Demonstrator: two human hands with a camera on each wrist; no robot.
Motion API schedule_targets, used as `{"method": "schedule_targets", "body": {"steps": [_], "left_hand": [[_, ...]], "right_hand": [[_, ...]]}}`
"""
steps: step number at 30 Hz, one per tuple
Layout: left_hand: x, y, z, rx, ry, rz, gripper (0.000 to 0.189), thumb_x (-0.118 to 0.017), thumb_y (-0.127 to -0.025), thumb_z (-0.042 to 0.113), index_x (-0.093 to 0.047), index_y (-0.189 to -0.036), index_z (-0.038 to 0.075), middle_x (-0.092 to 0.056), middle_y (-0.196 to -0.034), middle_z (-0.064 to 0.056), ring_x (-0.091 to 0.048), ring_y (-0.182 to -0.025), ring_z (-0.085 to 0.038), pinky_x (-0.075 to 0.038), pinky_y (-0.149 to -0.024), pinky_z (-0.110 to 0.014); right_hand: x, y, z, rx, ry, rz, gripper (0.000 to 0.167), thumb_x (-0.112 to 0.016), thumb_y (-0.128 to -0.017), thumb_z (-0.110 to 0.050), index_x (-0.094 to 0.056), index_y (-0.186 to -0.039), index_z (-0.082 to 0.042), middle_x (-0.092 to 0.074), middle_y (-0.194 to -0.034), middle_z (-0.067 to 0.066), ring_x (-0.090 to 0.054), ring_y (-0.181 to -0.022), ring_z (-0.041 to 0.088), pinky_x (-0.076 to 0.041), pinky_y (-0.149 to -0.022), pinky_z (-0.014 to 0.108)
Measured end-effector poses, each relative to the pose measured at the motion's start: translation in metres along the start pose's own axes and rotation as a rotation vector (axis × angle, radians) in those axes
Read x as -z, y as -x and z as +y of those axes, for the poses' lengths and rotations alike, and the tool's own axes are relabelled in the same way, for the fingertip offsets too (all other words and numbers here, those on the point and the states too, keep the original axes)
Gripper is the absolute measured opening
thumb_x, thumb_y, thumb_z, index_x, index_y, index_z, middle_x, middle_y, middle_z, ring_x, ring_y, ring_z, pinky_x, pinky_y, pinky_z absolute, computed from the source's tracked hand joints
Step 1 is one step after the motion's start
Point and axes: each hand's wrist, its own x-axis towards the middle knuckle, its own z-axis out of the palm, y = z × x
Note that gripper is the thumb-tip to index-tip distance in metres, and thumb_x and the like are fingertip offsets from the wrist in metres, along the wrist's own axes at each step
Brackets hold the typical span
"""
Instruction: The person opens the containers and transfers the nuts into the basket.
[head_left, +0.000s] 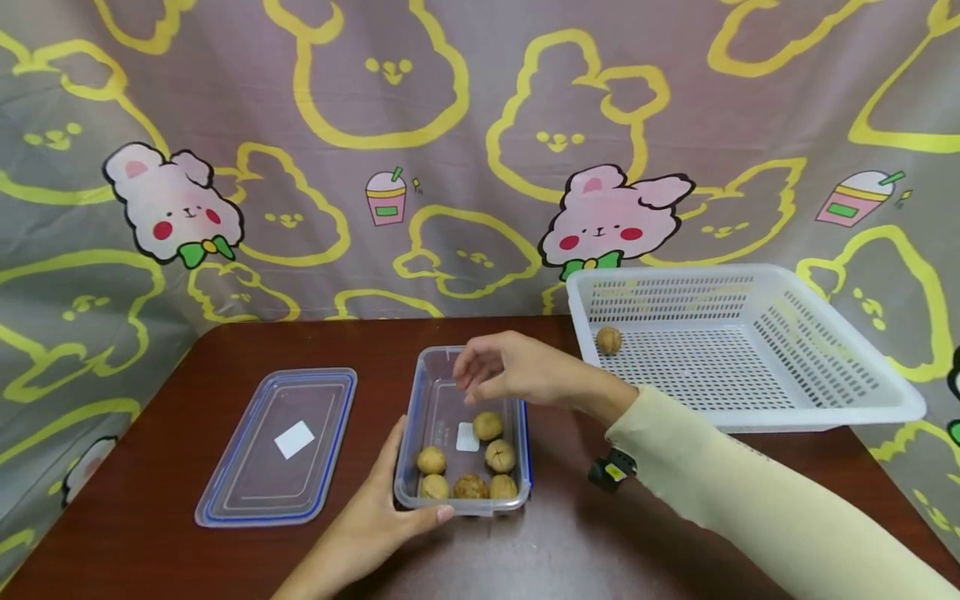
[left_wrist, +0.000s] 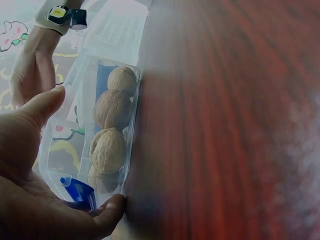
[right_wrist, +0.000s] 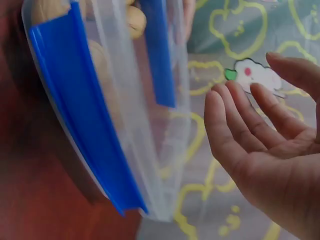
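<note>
A clear plastic food container (head_left: pixel 416 387) with blue side clips stands on the table, several walnuts (head_left: pixel 500 456) gathered mostly toward its near end. My left hand (head_left: pixel 367 518) grips its near left corner, thumb along the front wall and fingers on the left side. In the left wrist view, walnuts (left_wrist: pixel 108 151) show through the container wall beside that hand. Above the container's far right part hovers my right hand (head_left: pixel 517 367), fingers loosely bent. The right wrist view shows nothing in the right hand (right_wrist: pixel 272 150), which is apart from the blue clip (right_wrist: pixel 85 105).
To the left lies a clear lid (head_left: pixel 273 446) with a blue seal and a white label. A white plastic basket (head_left: pixel 847 417) stands at the back right, a single walnut (head_left: pixel 609 340) in its left corner. Behind the table hangs a patterned curtain (head_left: pixel 465 183).
</note>
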Motion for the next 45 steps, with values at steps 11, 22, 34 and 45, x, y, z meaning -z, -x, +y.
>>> {"method": "schedule_targets", "body": {"steps": [11,22,34,45], "left_hand": [[0.002,0.0,0.001,0.004,-0.01,-0.009,0.125,-0.09,-0.082,0.039,-0.003,-0.17,0.02,-0.028,-0.17,-0.022,-0.035,-0.151,-0.042,-0.032,-0.119,-0.069],[0.002,0.0,0.0,-0.012,0.015,-0.018,0.127,-0.09,-0.082,0.036,0.0,-0.17,0.014,-0.021,-0.172,-0.023,-0.033,-0.153,-0.042,-0.027,-0.122,-0.067],[0.001,0.001,-0.001,-0.015,0.027,-0.027,0.125,-0.089,-0.083,0.035,-0.001,-0.17,0.018,-0.021,-0.173,-0.02,-0.032,-0.154,-0.04,-0.028,-0.123,-0.064],[0.002,0.0,-0.001,-0.031,0.029,-0.048,0.122,-0.089,-0.085,0.034,-0.002,-0.17,0.022,-0.025,-0.172,-0.02,-0.038,-0.15,-0.036,-0.031,-0.121,-0.06]], "right_hand": [[-0.032,-0.026,0.021,-0.138,-0.143,-0.178,0.025,-0.075,-0.091,-0.001,-0.07,-0.115,0.002,-0.072,-0.115,0.021,-0.071,-0.091,0.013,-0.062,-0.087,0.038],[-0.055,-0.033,0.035,-0.131,-0.077,-0.183,0.03,-0.074,-0.086,0.005,-0.07,-0.116,0.002,-0.074,-0.106,0.011,-0.063,-0.087,0.009,-0.055,-0.074,0.023],[-0.075,-0.04,0.041,-0.18,-0.105,-0.166,0.027,-0.077,-0.081,0.008,-0.072,-0.107,0.003,-0.071,-0.09,0.005,-0.063,-0.075,0.009,-0.057,-0.066,0.025],[-0.08,-0.042,0.042,-0.18,-0.138,-0.152,0.02,-0.079,-0.081,0.006,-0.071,-0.098,0.001,-0.067,-0.084,0.002,-0.06,-0.074,0.009,-0.056,-0.065,0.024]]}}
